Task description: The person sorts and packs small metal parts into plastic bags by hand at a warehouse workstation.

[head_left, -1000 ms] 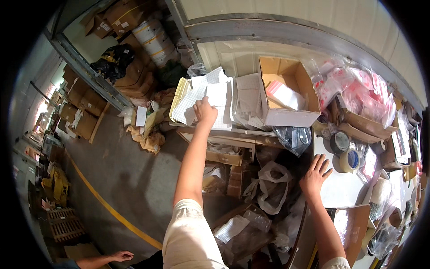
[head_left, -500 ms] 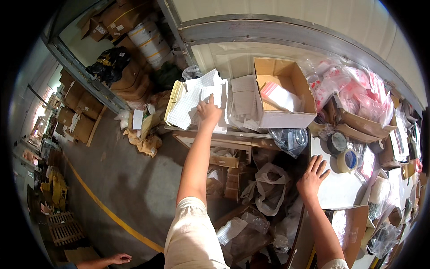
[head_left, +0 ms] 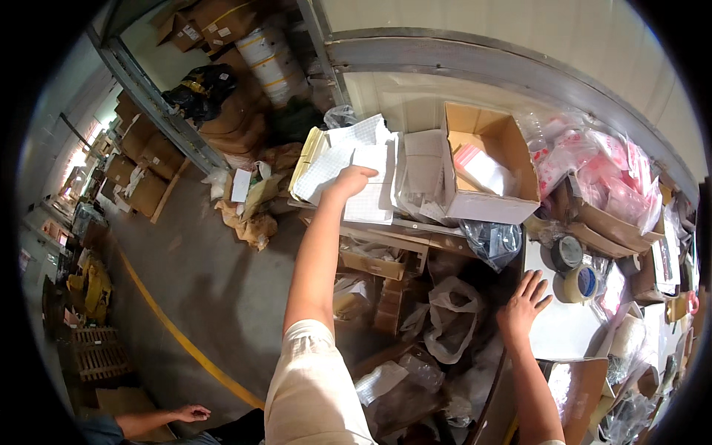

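My left hand (head_left: 351,181) lies over a stack of white grid-printed paper sheets (head_left: 326,165) on the bench at the back. Its index finger stretches to the right across a smaller white slip (head_left: 373,156), while the other fingers are partly hidden. Nothing shows in its grasp. Flat on the edge of the white tabletop (head_left: 545,326) rests my right hand (head_left: 523,304), fingers spread and holding nothing. Close to it are a roll of clear tape (head_left: 581,283) with a blue core and a dark tape roll (head_left: 567,253).
An open cardboard box (head_left: 486,202) stands right of the papers, with a pack of white sheets (head_left: 486,170) inside. Pink-printed plastic bags (head_left: 593,167) fill another carton. Plastic bags (head_left: 454,315) crowd the space below. Another person's hand (head_left: 191,413) appears at lower left.
My left hand has turned, so its index finger now points right instead of away from me. My right hand stays on the tabletop. The whole view has shifted slightly.
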`<action>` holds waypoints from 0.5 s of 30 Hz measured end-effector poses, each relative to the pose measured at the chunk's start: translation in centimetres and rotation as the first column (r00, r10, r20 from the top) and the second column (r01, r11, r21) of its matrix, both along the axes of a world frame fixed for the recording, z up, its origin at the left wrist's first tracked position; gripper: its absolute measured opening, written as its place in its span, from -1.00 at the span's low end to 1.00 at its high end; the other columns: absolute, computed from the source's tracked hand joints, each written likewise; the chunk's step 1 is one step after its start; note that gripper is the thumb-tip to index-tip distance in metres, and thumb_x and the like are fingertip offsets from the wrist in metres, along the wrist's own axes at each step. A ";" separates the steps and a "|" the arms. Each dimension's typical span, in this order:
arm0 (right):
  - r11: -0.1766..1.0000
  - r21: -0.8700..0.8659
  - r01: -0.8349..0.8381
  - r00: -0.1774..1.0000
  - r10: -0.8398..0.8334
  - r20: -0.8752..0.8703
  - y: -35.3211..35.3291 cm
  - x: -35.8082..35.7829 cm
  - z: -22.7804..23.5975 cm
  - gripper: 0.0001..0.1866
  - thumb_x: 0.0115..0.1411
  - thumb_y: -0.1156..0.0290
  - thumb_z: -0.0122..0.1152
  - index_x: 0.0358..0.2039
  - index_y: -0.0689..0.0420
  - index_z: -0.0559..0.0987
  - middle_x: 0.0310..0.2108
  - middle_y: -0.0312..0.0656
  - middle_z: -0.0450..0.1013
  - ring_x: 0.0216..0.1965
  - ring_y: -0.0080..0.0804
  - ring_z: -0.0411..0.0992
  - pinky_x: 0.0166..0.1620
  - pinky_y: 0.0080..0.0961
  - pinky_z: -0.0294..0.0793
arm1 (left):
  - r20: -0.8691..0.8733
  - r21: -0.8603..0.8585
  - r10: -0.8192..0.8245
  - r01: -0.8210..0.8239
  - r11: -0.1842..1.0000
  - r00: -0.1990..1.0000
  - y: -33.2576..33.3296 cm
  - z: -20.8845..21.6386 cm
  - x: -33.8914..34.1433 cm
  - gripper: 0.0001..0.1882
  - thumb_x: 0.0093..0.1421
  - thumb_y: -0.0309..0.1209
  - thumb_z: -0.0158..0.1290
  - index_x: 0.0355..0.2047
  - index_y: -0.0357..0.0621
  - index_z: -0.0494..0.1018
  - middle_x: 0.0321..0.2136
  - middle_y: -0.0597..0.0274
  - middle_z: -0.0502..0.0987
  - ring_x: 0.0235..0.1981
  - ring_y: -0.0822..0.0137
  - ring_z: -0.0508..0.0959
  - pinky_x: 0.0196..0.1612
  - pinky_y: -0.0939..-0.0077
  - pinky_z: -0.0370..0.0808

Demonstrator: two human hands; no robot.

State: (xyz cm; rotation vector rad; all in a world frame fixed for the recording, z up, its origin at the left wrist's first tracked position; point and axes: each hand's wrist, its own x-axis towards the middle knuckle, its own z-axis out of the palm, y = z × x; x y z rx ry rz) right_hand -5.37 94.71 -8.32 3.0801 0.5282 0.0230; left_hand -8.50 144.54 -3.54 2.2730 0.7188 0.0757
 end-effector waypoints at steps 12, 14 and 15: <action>1.000 -0.024 0.003 1.000 -0.003 0.012 0.1 0.1 -0.5 -0.02 -0.01 0.50 0.09 0.42 0.37 -0.10 0.47 0.15 -0.21 0.47 0.22 -0.24 0.39 0.32 -0.37 | 0.091 0.408 -0.226 0.171 0.897 0.970 -3.4 -1.6 -6.2 -0.28 0.01 -0.14 0.35 0.20 0.01 0.43 0.18 0.10 0.34 0.21 0.03 0.30 0.27 0.25 0.28; 1.000 -0.028 0.002 1.000 -0.002 0.002 0.2 0.0 -0.3 -0.02 -0.01 0.49 0.09 0.42 0.37 -0.09 0.47 0.14 -0.21 0.47 0.22 -0.24 0.39 0.32 -0.37 | 0.112 0.403 -0.138 0.082 0.912 0.984 -4.7 -2.2 -6.0 -0.18 0.03 0.05 0.32 0.26 0.04 0.36 0.23 0.14 0.26 0.27 0.02 0.19 0.32 0.11 0.15; 1.000 -0.030 0.003 1.000 -0.003 -0.004 0.1 0.0 -0.2 -0.02 -0.01 0.49 0.09 0.42 0.37 -0.09 0.47 0.14 -0.21 0.47 0.22 -0.24 0.39 0.32 -0.36 | 0.083 0.441 -0.091 0.046 0.896 0.992 -5.6 -2.7 -5.8 -0.12 0.01 0.10 0.31 0.29 0.04 0.31 0.26 0.12 0.22 0.30 0.01 0.15 0.32 0.01 0.11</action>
